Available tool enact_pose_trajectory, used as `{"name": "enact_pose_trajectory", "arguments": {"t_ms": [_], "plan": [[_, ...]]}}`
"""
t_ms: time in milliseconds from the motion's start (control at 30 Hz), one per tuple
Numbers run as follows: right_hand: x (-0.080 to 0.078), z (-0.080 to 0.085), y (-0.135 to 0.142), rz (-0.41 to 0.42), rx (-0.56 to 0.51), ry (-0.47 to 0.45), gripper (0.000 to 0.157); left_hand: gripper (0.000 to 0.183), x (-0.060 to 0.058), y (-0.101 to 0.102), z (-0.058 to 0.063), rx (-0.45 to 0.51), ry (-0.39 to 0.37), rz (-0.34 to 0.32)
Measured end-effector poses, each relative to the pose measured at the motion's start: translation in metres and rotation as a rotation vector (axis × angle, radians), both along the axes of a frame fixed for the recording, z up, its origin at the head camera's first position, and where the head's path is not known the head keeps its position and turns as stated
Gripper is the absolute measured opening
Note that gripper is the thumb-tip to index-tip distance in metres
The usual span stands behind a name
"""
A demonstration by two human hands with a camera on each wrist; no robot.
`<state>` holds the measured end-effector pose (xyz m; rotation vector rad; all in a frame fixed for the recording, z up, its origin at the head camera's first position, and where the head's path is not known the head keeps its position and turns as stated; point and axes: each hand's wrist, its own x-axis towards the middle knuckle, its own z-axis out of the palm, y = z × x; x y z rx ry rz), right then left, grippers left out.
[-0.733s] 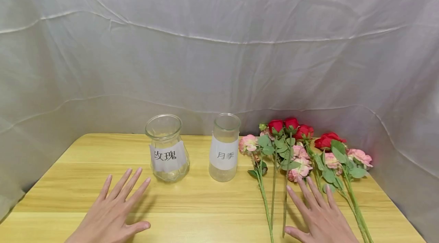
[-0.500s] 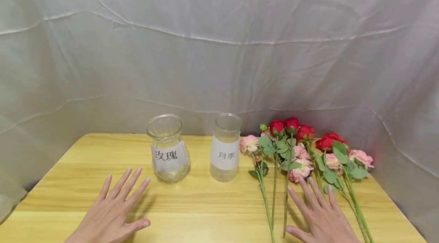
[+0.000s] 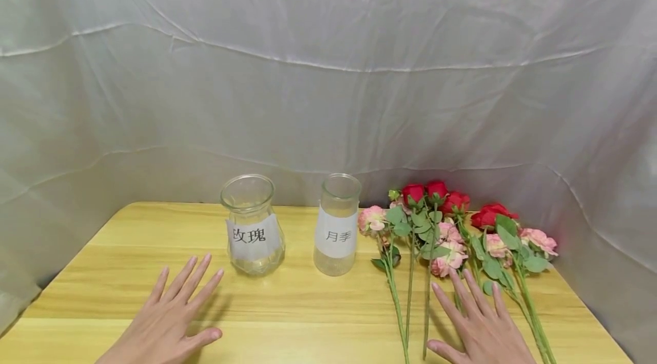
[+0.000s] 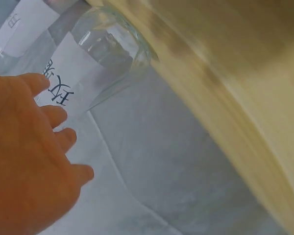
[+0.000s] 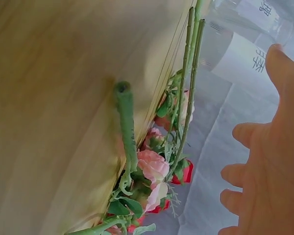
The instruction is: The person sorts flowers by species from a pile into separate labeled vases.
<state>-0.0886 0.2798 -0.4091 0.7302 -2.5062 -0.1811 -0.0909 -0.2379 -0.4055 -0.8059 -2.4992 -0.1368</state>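
Observation:
My left hand [image 3: 166,318], fingers spread and holding nothing, is over the table's left front, nearest a wide-mouthed glass vase [image 3: 248,267] with a white paper label [image 3: 254,237]. My right hand [image 3: 482,321] is spread too, among the flower stems at the right front, gripping none of them. A narrower glass vase [image 3: 333,264] with its own label stands in the middle. Red roses [image 3: 457,202] and pink flowers [image 3: 372,219] lie to its right, stems towards me. The right wrist view shows pink blooms [image 5: 153,165] and a cut stem end [image 5: 123,88] beyond the fingers.
The pale wooden table [image 3: 287,307] has a rounded far left corner. A grey cloth [image 3: 328,113] hangs behind it and along both sides. Loose stems [image 3: 400,312] stretch towards the table's front.
Both hands stay spread in nearly the same places. The head view has shifted slightly, so the vases and flowers sit a little lower in it.

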Motion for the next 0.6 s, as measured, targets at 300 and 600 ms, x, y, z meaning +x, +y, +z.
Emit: {"name": "enact_pose_trajectory", "arguments": {"t_ms": [300,600], "plan": [[0.000,0.002,-0.002,-0.024,0.008,-0.057,0.102,0.074,-0.004,0.004,0.013,0.455,-0.234,0.079],[-0.001,0.020,-0.010,-0.154,-0.211,-0.406,0.066,0.078,-0.043,0.011,0.058,0.794,-0.441,0.167]]}}
